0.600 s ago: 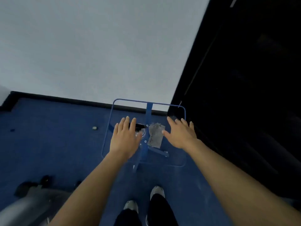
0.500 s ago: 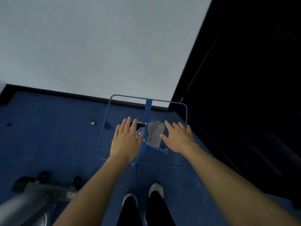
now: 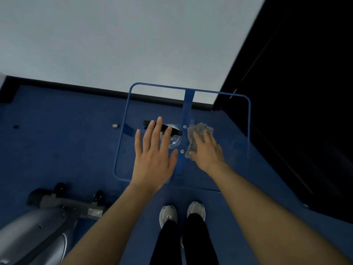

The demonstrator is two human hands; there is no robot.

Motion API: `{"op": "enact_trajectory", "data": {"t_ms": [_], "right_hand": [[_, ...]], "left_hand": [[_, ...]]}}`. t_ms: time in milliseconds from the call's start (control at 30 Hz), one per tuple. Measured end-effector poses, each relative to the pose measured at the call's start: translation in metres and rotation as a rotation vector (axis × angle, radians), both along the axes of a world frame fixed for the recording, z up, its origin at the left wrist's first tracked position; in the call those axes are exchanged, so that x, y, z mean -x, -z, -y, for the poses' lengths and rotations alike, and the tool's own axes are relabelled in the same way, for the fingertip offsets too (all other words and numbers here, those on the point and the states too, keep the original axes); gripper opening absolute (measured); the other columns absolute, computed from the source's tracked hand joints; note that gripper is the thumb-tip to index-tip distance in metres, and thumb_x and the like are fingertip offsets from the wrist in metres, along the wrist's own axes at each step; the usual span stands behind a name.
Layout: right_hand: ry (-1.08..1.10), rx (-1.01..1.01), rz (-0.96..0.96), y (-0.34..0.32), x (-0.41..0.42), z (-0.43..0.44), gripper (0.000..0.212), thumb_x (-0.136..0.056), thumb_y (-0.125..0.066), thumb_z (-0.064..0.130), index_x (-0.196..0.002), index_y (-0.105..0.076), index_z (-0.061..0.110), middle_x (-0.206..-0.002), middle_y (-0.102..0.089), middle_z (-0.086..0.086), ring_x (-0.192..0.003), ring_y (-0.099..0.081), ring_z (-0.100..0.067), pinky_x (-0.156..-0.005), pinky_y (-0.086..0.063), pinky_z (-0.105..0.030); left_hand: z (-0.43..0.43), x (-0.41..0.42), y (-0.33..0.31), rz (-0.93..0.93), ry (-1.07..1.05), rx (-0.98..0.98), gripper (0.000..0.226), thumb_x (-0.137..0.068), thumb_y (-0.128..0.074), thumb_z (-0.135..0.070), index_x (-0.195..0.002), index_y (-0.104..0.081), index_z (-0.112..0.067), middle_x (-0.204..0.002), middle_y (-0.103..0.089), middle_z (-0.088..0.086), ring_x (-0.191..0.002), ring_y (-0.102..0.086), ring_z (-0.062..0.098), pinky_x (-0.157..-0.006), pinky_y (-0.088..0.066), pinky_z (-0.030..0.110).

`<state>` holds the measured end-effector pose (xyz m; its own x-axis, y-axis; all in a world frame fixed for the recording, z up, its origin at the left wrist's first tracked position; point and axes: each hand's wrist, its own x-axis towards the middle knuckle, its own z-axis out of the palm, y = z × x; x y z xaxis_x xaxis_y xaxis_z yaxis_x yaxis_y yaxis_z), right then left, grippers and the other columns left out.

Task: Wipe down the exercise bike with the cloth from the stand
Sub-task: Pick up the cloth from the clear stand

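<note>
Two hands are over the clear flat stand (image 3: 122, 131) with a blue rim, on blue carpet (image 3: 57, 150) by a white wall (image 3: 114, 44): the left hand (image 3: 152, 155) has its fingers spread, the right hand (image 3: 207, 150) lies with straight fingers on the crumpled grey cloth (image 3: 202, 129) on the stand's right half, and the grey exercise bike (image 3: 34, 226) is cut off near left.

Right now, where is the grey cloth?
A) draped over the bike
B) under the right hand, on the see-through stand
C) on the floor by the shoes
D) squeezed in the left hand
B: the right hand lies with straight fingers on the grey cloth atop the see-through stand, while the left hand is open and off the cloth.
</note>
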<state>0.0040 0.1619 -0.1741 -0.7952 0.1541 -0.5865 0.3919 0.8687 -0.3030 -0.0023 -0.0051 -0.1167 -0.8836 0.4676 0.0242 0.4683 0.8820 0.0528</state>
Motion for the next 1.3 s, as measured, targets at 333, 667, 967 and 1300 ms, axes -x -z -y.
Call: {"op": "enact_trajectory", "data": {"t_ms": [333,667,967,1300], "right_hand": [[0.260,0.015,-0.304,0.016,-0.001,0.015,0.017,-0.089,-0.047,0.006,-0.102,-0.058,0.003,-0.107,-0.051,-0.011,-0.102,-0.047,-0.023,-0.083,-0.047,-0.037],[0.343,0.026,-0.538,-0.174,-0.003,-0.006,0.017,-0.081,-0.056,0.003,-0.092,-0.066,0.011,-0.101,-0.054,-0.011,-0.095,-0.055,-0.032,-0.069,-0.049,-0.035],[0.201,0.234,-0.792,-0.368,-0.046,0.103,0.022,-0.080,-0.051,-0.004,-0.085,-0.066,0.011,-0.095,-0.064,0.003,-0.064,-0.059,0.002,-0.054,-0.046,-0.011],[-0.126,0.419,-0.898,-0.439,-0.127,0.286,0.014,-0.082,-0.059,0.007,-0.089,-0.069,0.014,-0.090,-0.065,-0.003,-0.065,-0.055,-0.005,-0.053,-0.035,-0.008]], "left_hand": [[0.022,0.006,-0.005,-0.045,0.082,-0.019,0.056,-0.093,-0.034,-0.040,-0.138,-0.037,-0.006,-0.149,-0.028,0.019,-0.138,-0.017,0.030,-0.112,-0.014,0.049],[0.055,0.005,-0.132,-0.047,0.053,0.092,0.061,-0.091,-0.027,-0.041,-0.137,-0.042,-0.005,-0.141,-0.044,0.014,-0.130,-0.043,0.028,-0.106,-0.033,0.049],[0.157,-0.048,-0.292,-0.091,-0.200,0.066,0.056,-0.100,-0.023,-0.036,-0.148,-0.004,-0.014,-0.126,-0.056,0.002,-0.129,-0.038,0.021,-0.114,-0.016,0.033],[0.326,-0.191,-0.394,-0.370,-0.398,0.000,0.046,-0.098,-0.032,-0.038,-0.137,-0.039,-0.016,-0.140,-0.046,0.003,-0.134,-0.032,0.022,-0.111,-0.016,0.033]]}}
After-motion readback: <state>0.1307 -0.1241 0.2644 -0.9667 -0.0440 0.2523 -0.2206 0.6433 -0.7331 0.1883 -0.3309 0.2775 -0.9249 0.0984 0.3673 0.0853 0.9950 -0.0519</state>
